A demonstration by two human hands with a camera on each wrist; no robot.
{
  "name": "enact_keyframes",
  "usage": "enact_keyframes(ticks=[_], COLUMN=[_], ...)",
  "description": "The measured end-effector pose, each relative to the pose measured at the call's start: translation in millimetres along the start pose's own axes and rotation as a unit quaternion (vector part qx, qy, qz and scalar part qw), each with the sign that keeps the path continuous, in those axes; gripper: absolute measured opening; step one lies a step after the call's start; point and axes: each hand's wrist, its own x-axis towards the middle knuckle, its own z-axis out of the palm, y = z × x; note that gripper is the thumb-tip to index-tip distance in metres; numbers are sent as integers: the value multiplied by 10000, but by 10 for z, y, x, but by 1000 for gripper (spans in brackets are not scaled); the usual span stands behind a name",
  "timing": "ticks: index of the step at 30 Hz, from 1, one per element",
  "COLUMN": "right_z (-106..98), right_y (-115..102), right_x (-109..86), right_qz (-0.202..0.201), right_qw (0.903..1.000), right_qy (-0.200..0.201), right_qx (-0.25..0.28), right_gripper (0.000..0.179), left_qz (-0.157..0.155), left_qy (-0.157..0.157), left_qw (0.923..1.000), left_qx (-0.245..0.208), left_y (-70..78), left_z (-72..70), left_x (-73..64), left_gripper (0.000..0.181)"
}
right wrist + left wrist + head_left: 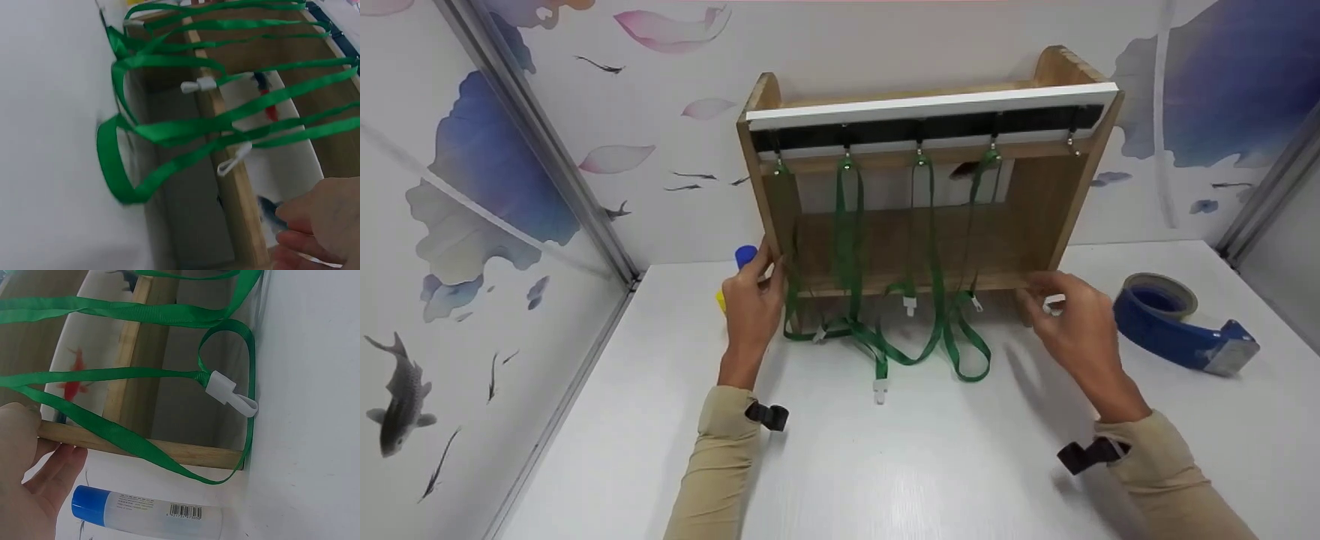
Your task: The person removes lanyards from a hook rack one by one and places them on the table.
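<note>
Left hand (754, 300) grips one wooden rack (886, 241); right hand (1078, 322), grip unclear; four green lanyards (851, 251) hang

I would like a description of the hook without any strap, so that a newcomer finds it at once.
In the head view, find the large wooden shelf. Across its upper front runs a black strip with a row of hooks. Take the rightmost hook: its neighbours hold green straps, while it holds none.
</note>
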Motion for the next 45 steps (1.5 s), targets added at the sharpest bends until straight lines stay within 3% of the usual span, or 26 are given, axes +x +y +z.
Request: enact_keyframes(ticks=[8,15,19,24,32,38,45], right_z=[305,491,539,545,500,479,488], right_y=[-461,-643,-652,-610,-600,-584,-578], right_x=[92,170,176,194,203,218,225], right_qz=[255,355,316,194,318,329,518], right_qw=[9946,9921,9922,9907,9843,9781,9757], right_qy=[288,681,821,883,1128,1520,1361], right_qx=[968,990,886,1019,1322,1379,1637], right_gripper=[38,47,39,27,46,29,28], left_qz=[-1,-60,-90,97,100,20,27], left_qy=[-4,-40,-71,6,44,18,-37], left_qw=[10000,10000,9999,9999,9999,10000,10000], left_qx=[-43,12,40,90,95,90,20], left_y=[8,26,43,22,7,1,0], left_z=[-5,-10,4,7,-5,-3,-7], left_x=[6,2,-3,5,0,-2,6], left_gripper=[51,51,50,50,51,52,52])
